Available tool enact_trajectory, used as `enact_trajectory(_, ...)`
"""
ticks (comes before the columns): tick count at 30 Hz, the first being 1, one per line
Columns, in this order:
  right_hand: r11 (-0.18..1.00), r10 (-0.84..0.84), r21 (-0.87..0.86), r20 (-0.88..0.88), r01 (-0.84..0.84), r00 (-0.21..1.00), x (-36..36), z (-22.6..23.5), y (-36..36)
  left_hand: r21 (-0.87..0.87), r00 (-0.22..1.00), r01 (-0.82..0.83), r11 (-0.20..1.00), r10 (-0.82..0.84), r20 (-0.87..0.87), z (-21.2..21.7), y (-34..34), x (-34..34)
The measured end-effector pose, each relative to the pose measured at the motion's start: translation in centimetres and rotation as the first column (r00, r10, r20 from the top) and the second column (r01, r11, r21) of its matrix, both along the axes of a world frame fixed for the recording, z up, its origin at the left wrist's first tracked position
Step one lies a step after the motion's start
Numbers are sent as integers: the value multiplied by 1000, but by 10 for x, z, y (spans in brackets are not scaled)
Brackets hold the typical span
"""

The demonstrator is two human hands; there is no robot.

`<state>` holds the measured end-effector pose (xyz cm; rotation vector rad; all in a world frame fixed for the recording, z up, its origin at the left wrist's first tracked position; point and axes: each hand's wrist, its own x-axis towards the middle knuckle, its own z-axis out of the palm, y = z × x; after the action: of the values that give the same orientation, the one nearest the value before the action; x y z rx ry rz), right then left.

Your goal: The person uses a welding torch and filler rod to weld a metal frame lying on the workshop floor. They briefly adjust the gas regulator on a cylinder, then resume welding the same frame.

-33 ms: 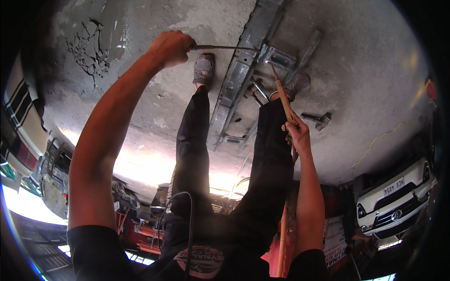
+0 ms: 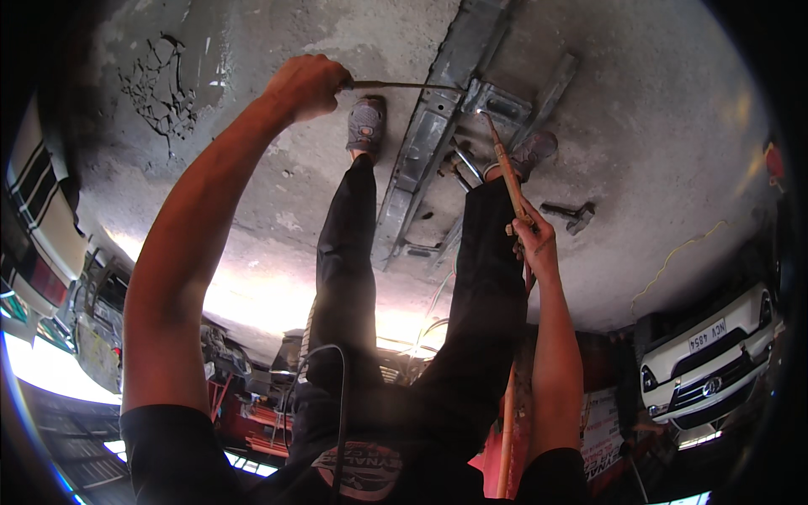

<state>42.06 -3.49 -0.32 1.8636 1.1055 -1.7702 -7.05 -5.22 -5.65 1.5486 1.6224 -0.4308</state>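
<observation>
1. Dim, grey light lay fairly evenly over the far concrete floor (image 2: 278,160), whose stains and texture were readable.
2. Left of the black trousers (image 2: 488,269), and between the legs, strong light burned the floor out to white.
3. Hazy glare veiled the trousers, and their deepest folds sank into black.
4. A tiny white spot glowed at the tip of the torch (image 2: 509,172).
5. Faint yellowish flare streaked the right side.
6. Fisheye distortion curved the white vehicle (image 2: 694,373) at right and the pale vehicle (image 2: 66,244) at left.
7. Black vignetting swallowed the corners; blue fringing edged the near left rim.
</observation>
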Motion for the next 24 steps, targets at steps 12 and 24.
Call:
enact_trajectory(12,1000,1,6,25,-2,1000,-1,-12,2,14,1000,-1,1000,1,-5,-12,6,-8)
enact_trajectory(24,1000,-3,30,6,2,1000,-4,-10,5,11,1000,-1,1000,1,3,-19,5,-14)
